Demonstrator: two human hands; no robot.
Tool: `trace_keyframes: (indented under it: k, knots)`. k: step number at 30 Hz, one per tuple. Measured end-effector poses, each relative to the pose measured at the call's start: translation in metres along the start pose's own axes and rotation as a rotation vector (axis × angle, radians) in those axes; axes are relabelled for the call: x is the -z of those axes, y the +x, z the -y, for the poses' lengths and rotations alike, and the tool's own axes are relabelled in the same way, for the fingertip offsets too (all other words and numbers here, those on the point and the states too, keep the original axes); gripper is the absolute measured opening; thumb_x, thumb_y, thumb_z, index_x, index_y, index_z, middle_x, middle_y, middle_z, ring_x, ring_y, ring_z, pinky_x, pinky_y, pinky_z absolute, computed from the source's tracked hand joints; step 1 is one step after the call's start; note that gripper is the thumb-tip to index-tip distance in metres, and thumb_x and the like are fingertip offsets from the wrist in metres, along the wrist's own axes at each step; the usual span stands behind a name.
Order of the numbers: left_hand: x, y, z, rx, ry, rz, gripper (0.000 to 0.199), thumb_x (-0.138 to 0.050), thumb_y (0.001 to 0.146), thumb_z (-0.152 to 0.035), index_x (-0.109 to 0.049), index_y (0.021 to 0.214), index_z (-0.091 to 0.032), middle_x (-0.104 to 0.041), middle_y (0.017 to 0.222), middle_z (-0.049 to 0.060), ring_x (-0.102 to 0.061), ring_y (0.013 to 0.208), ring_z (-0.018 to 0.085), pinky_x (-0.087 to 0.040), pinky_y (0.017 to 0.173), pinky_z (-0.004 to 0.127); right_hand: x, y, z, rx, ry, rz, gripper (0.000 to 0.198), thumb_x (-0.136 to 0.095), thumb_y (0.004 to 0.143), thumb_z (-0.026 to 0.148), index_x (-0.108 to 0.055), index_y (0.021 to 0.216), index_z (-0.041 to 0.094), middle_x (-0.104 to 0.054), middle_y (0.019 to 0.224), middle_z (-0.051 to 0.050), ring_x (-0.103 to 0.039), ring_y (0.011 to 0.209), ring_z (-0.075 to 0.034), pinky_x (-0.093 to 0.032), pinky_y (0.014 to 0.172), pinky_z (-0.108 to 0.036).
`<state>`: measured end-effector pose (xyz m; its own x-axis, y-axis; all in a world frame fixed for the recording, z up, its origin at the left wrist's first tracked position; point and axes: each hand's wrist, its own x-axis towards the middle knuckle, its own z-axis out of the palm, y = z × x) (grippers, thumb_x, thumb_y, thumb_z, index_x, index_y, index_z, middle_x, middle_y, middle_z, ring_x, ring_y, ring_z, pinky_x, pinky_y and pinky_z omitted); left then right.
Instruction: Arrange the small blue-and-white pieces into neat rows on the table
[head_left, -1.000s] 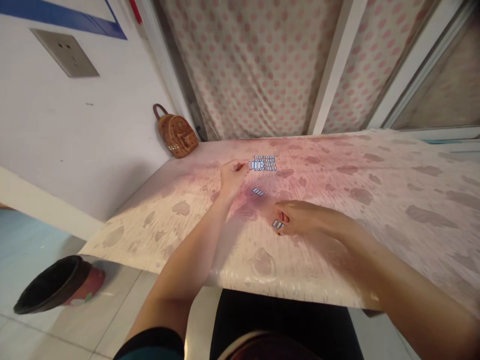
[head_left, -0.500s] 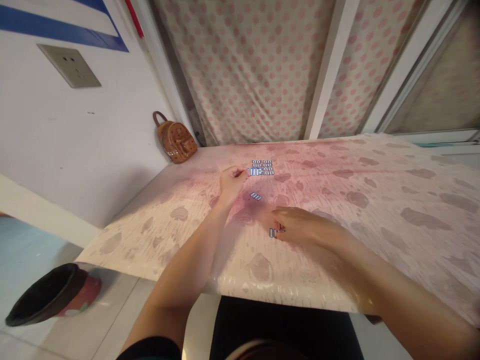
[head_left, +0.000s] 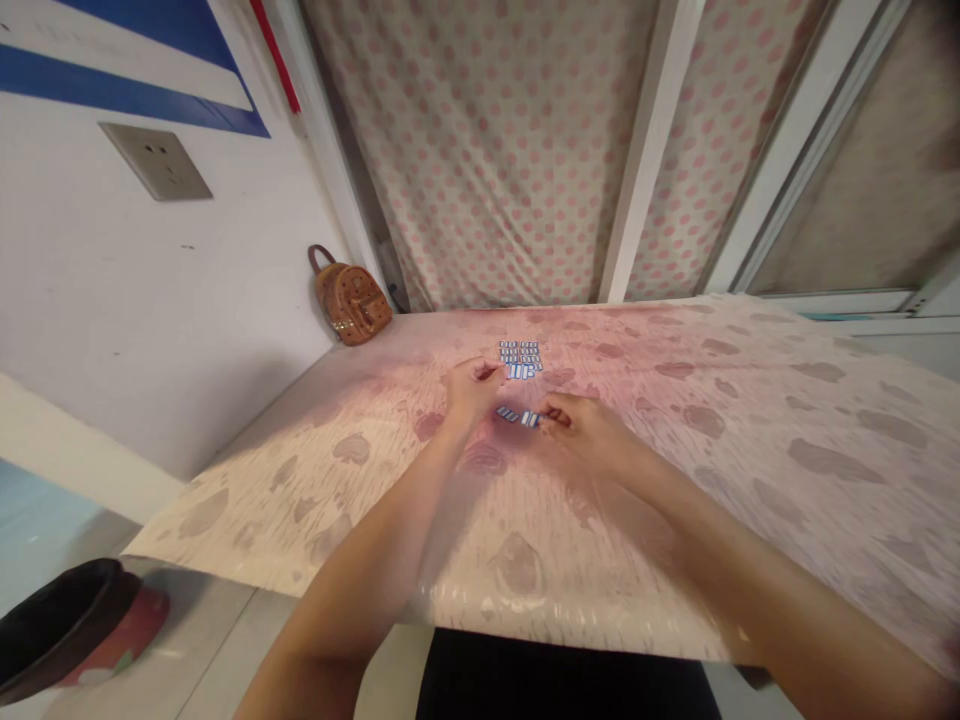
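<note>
Several small blue-and-white striped pieces (head_left: 519, 350) lie in a close block toward the back of the table; whether they are cards or stickers I cannot tell. My left hand (head_left: 474, 385) is closed in a pinch on a blue-and-white striped piece (head_left: 523, 371) at the block's near edge. A second striped piece (head_left: 530, 419) is pinched in the fingers of my right hand (head_left: 577, 425), closer to me. Just left of it, a loose striped piece (head_left: 507, 413) lies tilted on the patterned tablecloth (head_left: 517, 565).
A small brown backpack-shaped bag (head_left: 352, 303) leans against the wall at the table's back left corner. Below the left edge stands a dark bin (head_left: 67, 625) on the floor. Behind the table hangs a dotted curtain (head_left: 487, 150).
My right hand has moved away from me and slightly left with its striped piece, up beside the loose one. My left hand keeps its piece near the block. The view has shifted slightly.
</note>
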<state>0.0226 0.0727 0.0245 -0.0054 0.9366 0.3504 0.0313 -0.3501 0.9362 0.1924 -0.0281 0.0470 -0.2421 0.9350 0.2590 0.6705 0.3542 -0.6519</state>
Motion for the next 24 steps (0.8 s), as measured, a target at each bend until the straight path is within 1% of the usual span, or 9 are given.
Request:
trace_keyframes:
  k: [2, 3, 7, 10, 15, 20, 24]
  knots:
    - [-0.006, -0.004, 0.0, 0.02, -0.003, 0.025, 0.004, -0.068, 0.069, -0.017, -0.072, 0.068, -0.016, -0.071, 0.069, 0.002, -0.062, 0.062, 0.013, -0.046, 0.059, 0.022, 0.003, 0.005, -0.003, -0.005, 0.018, -0.143, 0.014, -0.049, 0.082, 0.024, -0.057, 0.07, 0.021, -0.058, 0.063, 0.001, -0.052, 0.059, -0.015, -0.034, 0.057, -0.027]
    - [-0.009, -0.007, 0.0, 0.03, -0.011, 0.043, 0.005, -0.068, 0.069, -0.017, -0.073, 0.069, -0.016, -0.071, 0.07, 0.002, -0.062, 0.062, 0.013, -0.046, 0.059, 0.022, 0.005, 0.007, -0.006, -0.004, 0.02, -0.19, 0.017, -0.048, 0.083, 0.025, -0.056, 0.068, 0.021, -0.057, 0.062, 0.001, -0.052, 0.058, -0.015, -0.033, 0.057, -0.027]
    - [-0.016, -0.016, -0.002, 0.042, -0.048, 0.124, 0.008, -0.071, 0.072, -0.022, -0.074, 0.074, -0.015, -0.072, 0.07, 0.004, -0.063, 0.061, 0.013, -0.046, 0.058, 0.022, 0.008, 0.008, -0.013, -0.05, -0.032, -0.277, 0.023, -0.043, 0.085, 0.023, -0.055, 0.066, 0.02, -0.058, 0.062, 0.0, -0.051, 0.057, -0.015, -0.032, 0.057, -0.028]
    - [-0.018, -0.021, -0.004, 0.04, -0.03, 0.143, 0.01, -0.073, 0.073, -0.024, -0.075, 0.077, -0.015, -0.074, 0.074, 0.006, -0.065, 0.064, 0.014, -0.047, 0.061, 0.023, 0.01, 0.008, -0.012, -0.119, -0.086, -0.333, 0.022, -0.047, 0.086, 0.028, -0.053, 0.066, 0.021, -0.059, 0.062, -0.001, -0.05, 0.056, -0.015, -0.028, 0.055, -0.028]
    - [-0.019, -0.024, -0.005, 0.059, -0.052, 0.197, 0.016, -0.075, 0.073, -0.029, -0.076, 0.081, -0.015, -0.075, 0.079, 0.008, -0.067, 0.068, 0.016, -0.049, 0.062, 0.025, 0.011, 0.008, -0.009, -0.134, -0.082, -0.364, 0.021, -0.051, 0.084, 0.029, -0.05, 0.064, 0.021, -0.06, 0.062, -0.002, -0.05, 0.056, -0.015, -0.028, 0.055, -0.029]
    - [-0.021, -0.024, -0.003, 0.074, -0.076, 0.226, 0.019, -0.077, 0.071, -0.032, -0.076, 0.08, -0.015, -0.074, 0.076, 0.008, -0.066, 0.064, 0.015, -0.05, 0.059, 0.024, 0.01, 0.008, -0.011, -0.128, -0.095, -0.373, 0.021, -0.05, 0.084, 0.029, -0.049, 0.064, 0.022, -0.06, 0.062, -0.003, -0.049, 0.056, -0.016, -0.028, 0.055, -0.029]
    - [-0.021, -0.025, -0.005, 0.066, -0.081, 0.256, 0.023, -0.078, 0.071, -0.034, -0.076, 0.083, -0.014, -0.075, 0.078, 0.008, -0.067, 0.067, 0.016, -0.05, 0.062, 0.024, 0.009, 0.008, -0.013, -0.108, -0.121, -0.394, 0.02, -0.05, 0.084, 0.029, -0.05, 0.066, 0.021, -0.06, 0.062, -0.002, -0.048, 0.056, -0.015, -0.029, 0.056, -0.028]
